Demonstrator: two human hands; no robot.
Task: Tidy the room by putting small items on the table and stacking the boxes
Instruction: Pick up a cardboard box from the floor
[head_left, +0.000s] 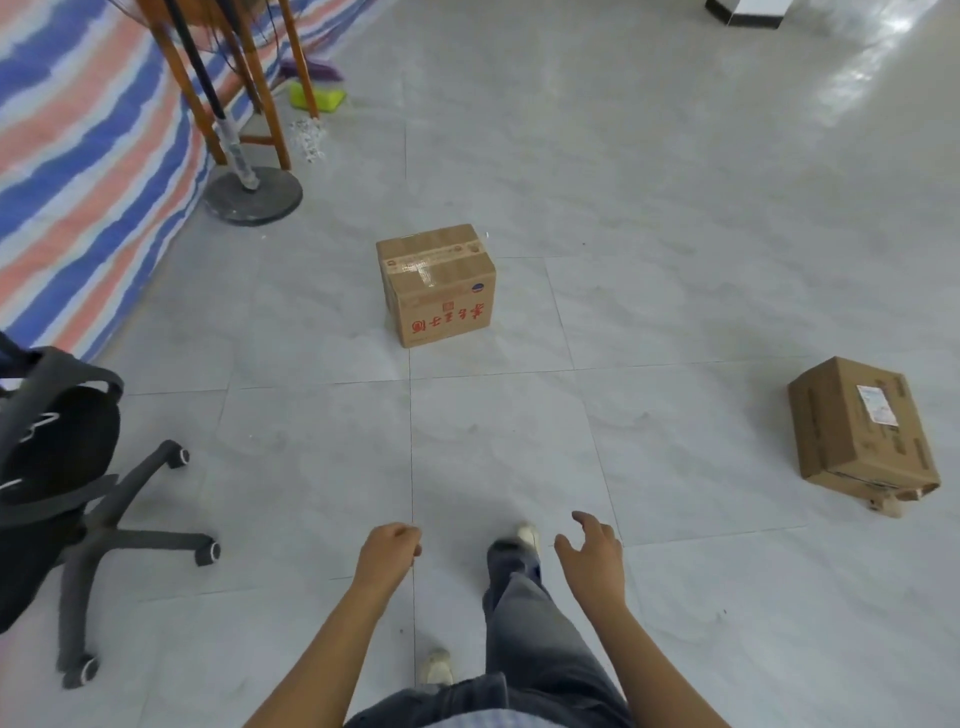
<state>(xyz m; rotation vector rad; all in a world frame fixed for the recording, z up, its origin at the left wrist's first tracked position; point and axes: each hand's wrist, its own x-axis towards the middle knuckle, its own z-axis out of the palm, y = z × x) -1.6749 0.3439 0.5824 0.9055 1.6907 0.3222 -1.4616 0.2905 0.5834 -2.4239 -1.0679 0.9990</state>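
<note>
Now both hands are hanging empty: left hand (392, 551) loosely curled, right hand (592, 558) relaxed. Taped box (436, 286) is sitting on the floor (649, 208) at 12 o'clock, second box (862, 431) at 3 o'clock. Cardboard is looking stiff, so gripping opposite sides probably suits. Weight and contents are staying hidden, and no worktop is showing.

Both hands reach forward, empty — left (390, 551) loosely curled, right (592, 558) relaxed.
</note>
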